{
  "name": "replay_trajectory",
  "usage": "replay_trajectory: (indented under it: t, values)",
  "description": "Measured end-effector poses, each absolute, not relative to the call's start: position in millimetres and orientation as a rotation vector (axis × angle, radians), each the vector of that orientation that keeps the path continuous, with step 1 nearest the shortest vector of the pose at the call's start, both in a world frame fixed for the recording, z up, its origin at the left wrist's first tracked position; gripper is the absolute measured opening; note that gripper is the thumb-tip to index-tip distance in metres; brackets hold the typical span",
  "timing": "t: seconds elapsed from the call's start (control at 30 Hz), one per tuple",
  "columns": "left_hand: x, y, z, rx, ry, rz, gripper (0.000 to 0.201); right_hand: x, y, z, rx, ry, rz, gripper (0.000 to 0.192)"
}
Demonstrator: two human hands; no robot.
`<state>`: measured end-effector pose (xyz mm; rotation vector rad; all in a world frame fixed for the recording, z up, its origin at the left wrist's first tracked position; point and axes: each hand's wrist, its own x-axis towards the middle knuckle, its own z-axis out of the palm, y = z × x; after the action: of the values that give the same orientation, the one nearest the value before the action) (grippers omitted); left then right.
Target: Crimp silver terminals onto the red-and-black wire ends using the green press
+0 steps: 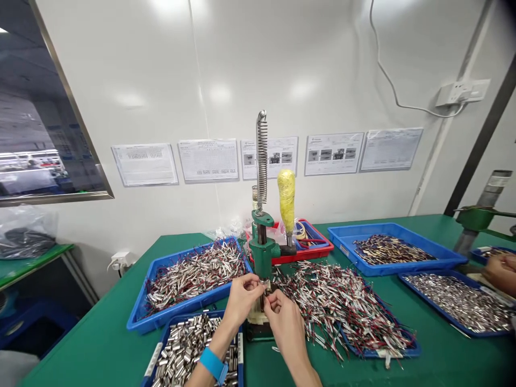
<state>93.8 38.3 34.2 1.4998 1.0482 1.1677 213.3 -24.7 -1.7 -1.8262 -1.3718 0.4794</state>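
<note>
- Green hand-operated bench press with a tall steel coil spring and a yellow-wrapped lever handle stands upright on the green desk, directly ahead of me.
- My left hand and right hand meet at the foot of the press, fingers pinched on a small part under its ram; the part is too small to make out.
- A blue wristband circles my left wrist.
- Just beside my left forearm sits a blue plastic tray of short silver metal tubes.
- Behind it, left of the press, a second blue tray holds wired silver pieces.
- Right of my right hand, a heap of red, green and white wired parts spills over a blue tray.
- Behind the press is a red tray.
- At the far right edge, another person's hand rests near further blue trays.
</note>
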Motion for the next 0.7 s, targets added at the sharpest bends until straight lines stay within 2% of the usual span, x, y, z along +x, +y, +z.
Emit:
replay_trajectory:
  t: [0.27,0.53,0.7]
  values:
    - [97.8,33.3,24.4,1.476,1.067,1.192,0.033,215.0,-22.2,-4.1,-1.802,-1.377,0.485,0.026]
    - [99.8,30.0,33.2,1.478,1.093,1.180,0.032,213.3,-21.1,-3.0,-1.783,-1.382,0.480,0.027]
    - [103.3,33.7,28.8,1.473,1.083,1.186,0.041,220.2,-25.8,-3.9,-1.763,-1.468,0.432,0.024]
